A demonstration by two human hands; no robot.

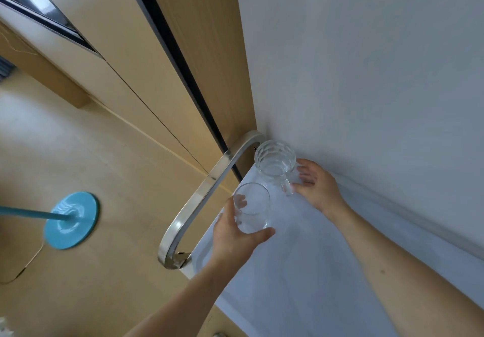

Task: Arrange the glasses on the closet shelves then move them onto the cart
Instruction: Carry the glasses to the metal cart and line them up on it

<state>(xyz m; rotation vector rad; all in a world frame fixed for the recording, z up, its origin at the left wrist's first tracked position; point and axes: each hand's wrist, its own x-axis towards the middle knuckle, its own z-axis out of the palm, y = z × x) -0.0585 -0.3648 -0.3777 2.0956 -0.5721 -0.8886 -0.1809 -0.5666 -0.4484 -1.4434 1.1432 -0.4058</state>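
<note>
Your two bare forearms enter from the lower edge and reach out over the cart top (301, 284), a smooth, matte white surface. Your left hand (235, 237) wraps its fingers and thumb around the plain glass (252, 207), a clear, smooth-walled tumbler held at or just above the cart top; contact with the surface cannot be confirmed. Your right hand (318, 183) pinches the handle of the faceted mug (275, 165), a clear glass with a dimpled wall, positioned in the far corner beside the white wall (366, 75). The two glasses stand just beside each other: lowering either one carelessly is likely to knock glass against glass and chip a rim. The plain glass also sits near the cart edge, next to the curved, polished metal handle (199, 200); releasing it there risks a fall to the beige floor (104, 153). A round turquoise base (70, 220) stands farther off.
</note>
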